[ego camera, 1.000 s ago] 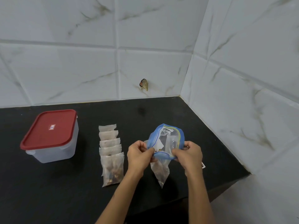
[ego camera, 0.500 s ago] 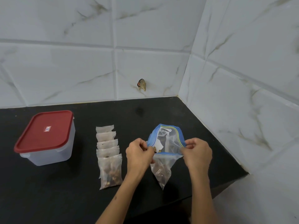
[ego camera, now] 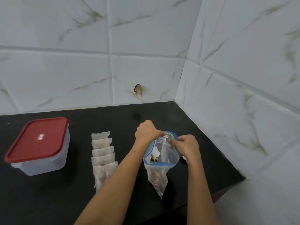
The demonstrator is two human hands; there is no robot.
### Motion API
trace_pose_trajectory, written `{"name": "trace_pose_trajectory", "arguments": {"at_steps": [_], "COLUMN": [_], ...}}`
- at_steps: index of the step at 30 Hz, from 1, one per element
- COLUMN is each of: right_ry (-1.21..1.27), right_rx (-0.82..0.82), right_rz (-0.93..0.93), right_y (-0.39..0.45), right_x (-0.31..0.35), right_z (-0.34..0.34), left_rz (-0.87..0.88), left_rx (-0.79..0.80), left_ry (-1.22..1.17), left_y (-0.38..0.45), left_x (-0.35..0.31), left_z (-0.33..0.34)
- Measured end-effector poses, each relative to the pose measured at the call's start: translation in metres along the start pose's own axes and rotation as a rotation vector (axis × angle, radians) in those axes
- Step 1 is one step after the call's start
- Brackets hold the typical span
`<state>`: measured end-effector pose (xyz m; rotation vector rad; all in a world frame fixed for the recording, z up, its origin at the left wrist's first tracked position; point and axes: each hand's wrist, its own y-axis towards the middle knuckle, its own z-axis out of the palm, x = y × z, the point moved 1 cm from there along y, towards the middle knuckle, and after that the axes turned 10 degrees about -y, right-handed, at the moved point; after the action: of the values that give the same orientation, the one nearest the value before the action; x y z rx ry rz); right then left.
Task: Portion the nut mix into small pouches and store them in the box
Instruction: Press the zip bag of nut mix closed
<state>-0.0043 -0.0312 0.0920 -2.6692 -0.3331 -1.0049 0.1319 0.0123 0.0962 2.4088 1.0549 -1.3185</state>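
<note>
Pouches (ego camera: 103,157) lie filled at nine o'clock; I see both grips, left hand (ego camera: 146,131) and right hand (ego camera: 186,146), pinching the zip bag (ego camera: 159,157) mouth (box (ego camera: 38,146) still lidded, nothing stored).

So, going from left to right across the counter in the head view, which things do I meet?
Box → row of pouches → left hand → zip bag → right hand.
</note>
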Motion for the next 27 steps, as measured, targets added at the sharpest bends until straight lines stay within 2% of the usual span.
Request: {"name": "trace_pose_trajectory", "arguments": {"at_steps": [4, 6, 8, 10, 12, 15, 17, 20, 23, 25, 27], "right_ry": [-0.423, -0.424, -0.310, -0.200, -0.151, 0.059, 0.070, -0.199, -0.307, -0.258, -0.041], "right_rx": [-0.275, -0.369, -0.362, -0.225, -0.031, 0.265, 0.332, 0.107, -0.130, -0.162, -0.072], "right_rz": [-0.093, -0.136, -0.142, -0.059, 0.079, 0.263, 0.286, 0.224, 0.146, 0.103, 0.107], "right_y": [-0.001, -0.001, -0.002, -0.003, -0.007, -0.012, -0.014, -0.012, -0.015, -0.013, -0.011], "right_x": [0.009, 0.009, 0.005, -0.004, -0.013, -0.020, -0.020, -0.020, -0.020, -0.025, -0.030], "right_z": [0.001, 0.001, -0.001, -0.006, -0.014, -0.021, -0.018, -0.017, -0.026, -0.028, -0.032], "left_rz": [0.167, 0.240, 0.258, 0.210, 0.137, 0.073, 0.090, 0.133, 0.149, 0.152, 0.131], "left_rx": [-0.032, -0.086, -0.089, -0.044, 0.003, 0.017, -0.023, -0.155, -0.166, -0.128, -0.079], "left_ry": [0.084, 0.107, 0.083, 0.017, -0.024, -0.060, 0.011, 0.166, 0.180, 0.124, -0.012], "left_y": [0.009, 0.008, 0.006, 0.007, 0.007, 0.005, 0.002, -0.003, -0.008, -0.010, -0.010], "left_x": [-0.007, -0.009, -0.007, -0.003, 0.001, 0.006, 0.005, 0.002, 0.001, 0.004, 0.007], "left_z": [0.002, 0.000, -0.005, -0.014, -0.023, -0.027, -0.025, -0.025, -0.027, -0.028, -0.031]}}
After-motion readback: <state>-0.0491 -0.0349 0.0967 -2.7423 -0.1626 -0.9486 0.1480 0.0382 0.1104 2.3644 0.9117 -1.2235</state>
